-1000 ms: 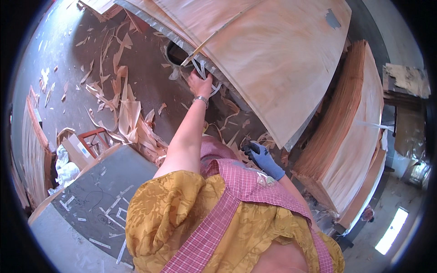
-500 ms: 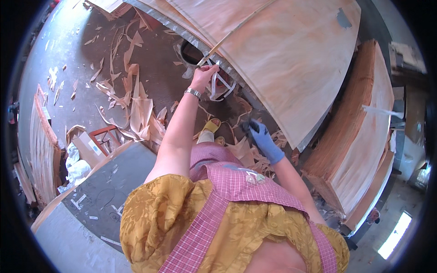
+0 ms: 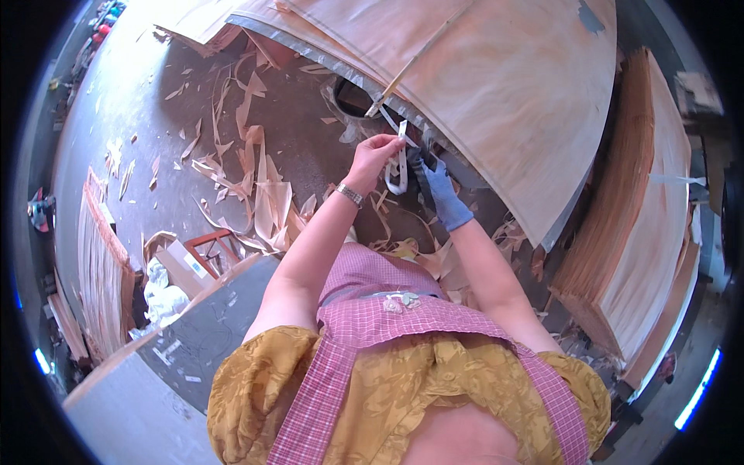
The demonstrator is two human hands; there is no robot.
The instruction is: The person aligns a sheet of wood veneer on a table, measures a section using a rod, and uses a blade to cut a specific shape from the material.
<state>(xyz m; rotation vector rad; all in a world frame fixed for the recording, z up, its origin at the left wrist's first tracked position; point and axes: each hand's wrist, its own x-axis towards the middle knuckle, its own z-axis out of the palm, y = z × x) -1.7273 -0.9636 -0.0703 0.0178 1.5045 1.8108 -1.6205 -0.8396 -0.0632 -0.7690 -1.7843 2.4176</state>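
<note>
My bare left hand [image 3: 376, 160], with a metal watch on its wrist, pinches a narrow white tape [image 3: 397, 184]. The tape sticks up above my fingertips and hangs below them in a loop. Close on the right is my right hand [image 3: 443, 192] in a blue glove with dark fingers. Its fingers are bent in beside the tape; what they grip, if anything, is hidden. Just beyond both hands, a thin wooden stick [image 3: 418, 58] lies across a stack of pale wood veneer sheets [image 3: 496, 101], its near end poking past the edge.
A thick veneer stack [image 3: 620, 209] stands at the right, another [image 3: 105, 256] at the far left. Veneer scraps [image 3: 271, 205] litter the floor. A dark round container [image 3: 353, 97] sits under the sheets' edge. Near left are a grey-topped board [image 3: 209, 333], a cardboard box [image 3: 182, 263] and white bags [image 3: 163, 298].
My left hand has left the stick's end and come nearer and to the right, with the white tape. My right hand has moved up beside it. The view has shifted slightly.
</note>
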